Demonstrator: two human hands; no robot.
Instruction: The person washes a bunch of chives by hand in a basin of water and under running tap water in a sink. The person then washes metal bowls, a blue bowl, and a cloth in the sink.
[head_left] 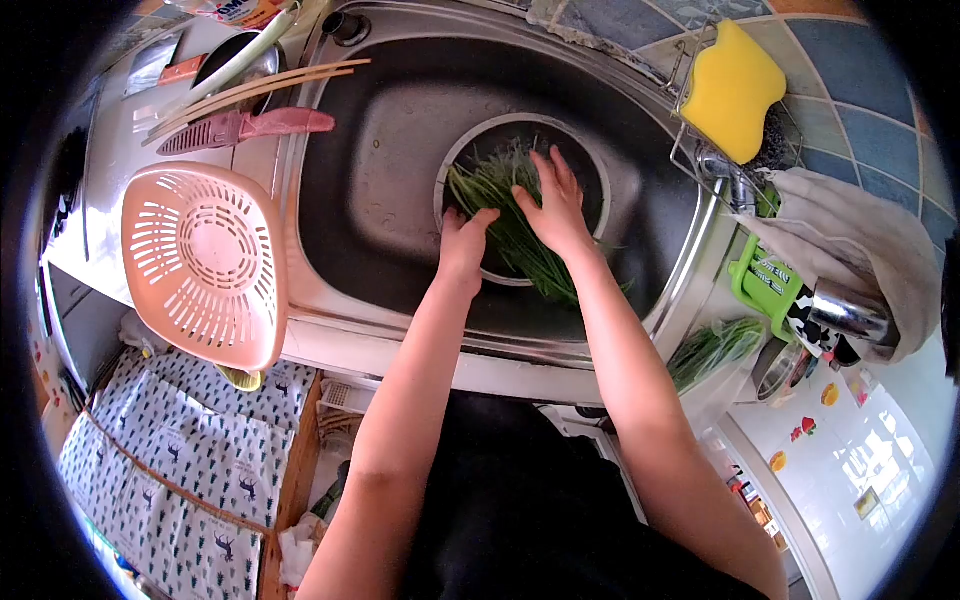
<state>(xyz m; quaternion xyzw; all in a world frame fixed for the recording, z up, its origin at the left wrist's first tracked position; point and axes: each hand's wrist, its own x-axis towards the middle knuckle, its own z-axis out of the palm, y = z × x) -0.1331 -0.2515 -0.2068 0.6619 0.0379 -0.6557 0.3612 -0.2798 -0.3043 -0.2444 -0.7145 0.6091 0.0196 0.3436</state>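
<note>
A bunch of long, thin greens (515, 225) lies in a round, pale-rimmed bowl (441, 190) in the sink, its lower ends hanging over the near rim. My left hand (466, 243) is at the left side of the bunch, thumb against the stalks and fingers curled down, partly hidden. On the right, my right hand (553, 207) lies over the greens with its fingers stretched and spread. Whether there is water in the bowl I cannot tell.
The dark sink (370, 275) surrounds the bowl. Left of it are a pink colander (265, 270), a knife in a pink sheath (235, 130) and chopsticks (290, 80). A yellow sponge cloth (735, 92) hangs at the upper right, above a bag of greens (715, 350).
</note>
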